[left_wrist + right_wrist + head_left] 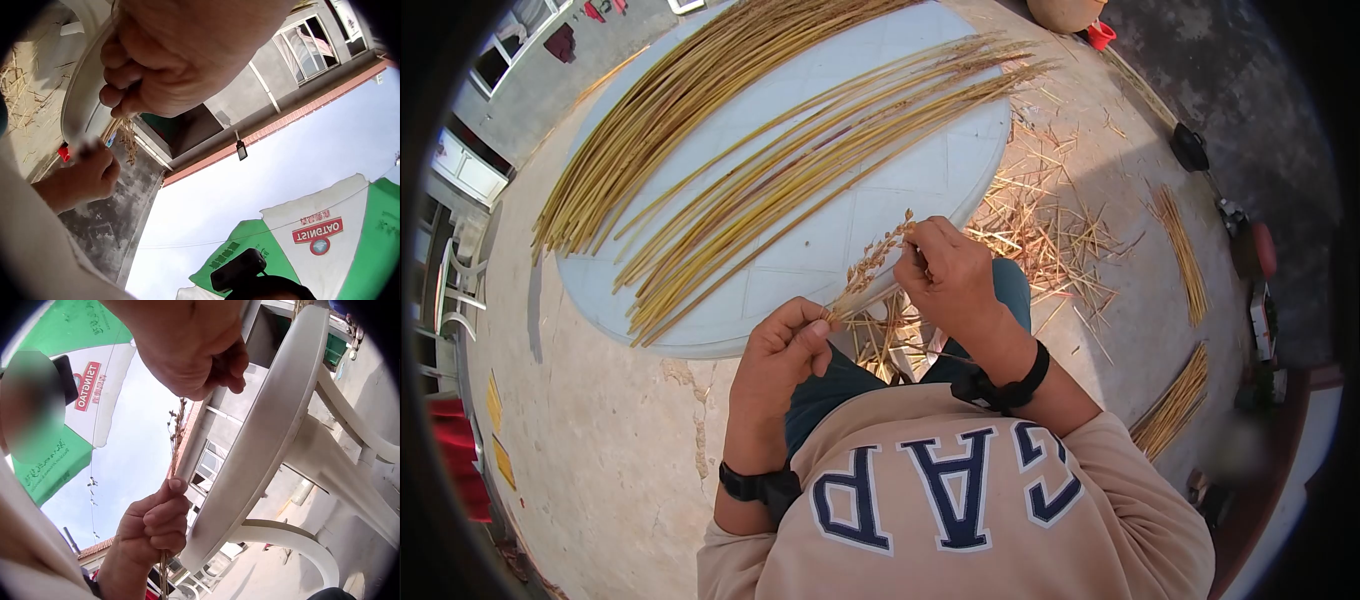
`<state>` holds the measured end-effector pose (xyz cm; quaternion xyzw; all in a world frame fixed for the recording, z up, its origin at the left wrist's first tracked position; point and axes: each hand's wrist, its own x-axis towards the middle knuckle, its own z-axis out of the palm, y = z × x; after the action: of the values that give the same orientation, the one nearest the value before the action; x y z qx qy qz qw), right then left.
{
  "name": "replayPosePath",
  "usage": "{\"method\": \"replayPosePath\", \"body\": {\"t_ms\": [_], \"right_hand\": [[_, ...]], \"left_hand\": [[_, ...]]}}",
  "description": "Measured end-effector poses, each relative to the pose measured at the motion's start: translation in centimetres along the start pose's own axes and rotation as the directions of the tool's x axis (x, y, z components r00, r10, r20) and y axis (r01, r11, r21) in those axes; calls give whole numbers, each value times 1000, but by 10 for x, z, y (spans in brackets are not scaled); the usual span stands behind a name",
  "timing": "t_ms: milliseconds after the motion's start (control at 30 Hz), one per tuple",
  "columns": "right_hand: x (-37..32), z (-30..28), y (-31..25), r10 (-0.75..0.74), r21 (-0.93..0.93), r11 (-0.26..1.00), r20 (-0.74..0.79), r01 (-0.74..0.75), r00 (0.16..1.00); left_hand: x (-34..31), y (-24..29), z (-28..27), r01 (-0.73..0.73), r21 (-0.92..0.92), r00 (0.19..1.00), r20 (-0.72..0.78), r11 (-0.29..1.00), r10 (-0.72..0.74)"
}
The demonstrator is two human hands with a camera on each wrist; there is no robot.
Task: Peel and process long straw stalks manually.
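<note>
A thin straw stalk with a dry seed head (872,265) runs between my two hands at the near edge of a white plastic table (880,200). My left hand (785,345) pinches the stalk's lower end between thumb and curled fingers. My right hand (945,275) grips the seed head end, fingers curled round it. Seen in the right wrist view, the stalk (175,444) rises from my left hand (153,528) up to my right hand (212,359). The left wrist view has my left hand (162,69) close up and my right hand (94,172) beyond it.
Several long yellow-green stalks (800,160) lie spread across the table in two bundles. Cut straw scraps (1050,235) litter the concrete floor by the table edge. Small bundles (1185,260) lie on the right. A green and white parasol (312,244) stands overhead.
</note>
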<state>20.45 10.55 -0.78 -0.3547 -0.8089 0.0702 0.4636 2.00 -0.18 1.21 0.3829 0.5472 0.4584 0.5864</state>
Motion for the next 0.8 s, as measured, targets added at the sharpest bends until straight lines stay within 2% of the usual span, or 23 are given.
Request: {"method": "replayPosePath", "body": {"t_ms": [33, 67, 133, 167, 200, 267, 300, 333, 400, 433, 500, 533, 600, 700, 800], "right_hand": [[5, -5, 10, 83, 9, 997, -41, -82, 996], [8, -10, 15, 82, 10, 997, -41, -81, 996], [14, -24, 17, 213, 133, 965, 97, -224, 972], [18, -34, 11, 237, -1, 970, 256, -245, 937], [17, -35, 9, 241, -6, 969, 253, -248, 937], [14, -32, 3, 188, 77, 968, 403, -238, 896], [11, -28, 0, 160, 243, 933, 377, -265, 912], [9, -25, -6, 159, 246, 932, 378, -265, 912], [6, -19, -15, 232, 539, 680, 485, -497, 843], [8, -20, -17, 233, 542, 678, 483, -497, 844], [11, -23, -21, 164, 518, 551, 702, -654, 694], [9, -20, -21, 165, 518, 552, 700, -654, 695], [4, -12, -23, 250, 555, 420, 689, -718, 680], [3, -13, -22, 248, 570, 386, 693, -725, 677], [0, -9, -21, 236, 574, 422, 678, -702, 696]], "left_hand": [[-1, 0, -2, 7, -19, 1000, -17, 1000, -7], [-1, 1, -3, 6, -19, 1000, -18, 1000, -7], [-3, 2, -6, 42, -132, 999, -14, 990, -45], [-2, 2, -6, 44, -132, 999, -11, 990, -46], [0, 0, -7, 53, -168, 999, 15, 984, -51], [3, -2, -6, 61, -204, 998, 43, 977, -53], [4, -2, -5, 61, -205, 996, 74, 977, -47], [4, -2, -5, 61, -206, 994, 101, 977, -41], [4, -1, -3, 60, -193, 994, 102, 979, -41], [5, -1, -2, 57, -183, 993, 110, 981, -38], [5, -2, -1, 34, -142, 995, 99, 989, -20], [6, -2, 0, 10, -104, 996, 85, 995, -1], [6, -3, 0, 9, -119, 996, 92, 993, 2], [5, -6, 1, -14, -132, 997, 68, 991, 23], [7, -13, 7, -72, -146, 997, 5, 987, 73]]}}
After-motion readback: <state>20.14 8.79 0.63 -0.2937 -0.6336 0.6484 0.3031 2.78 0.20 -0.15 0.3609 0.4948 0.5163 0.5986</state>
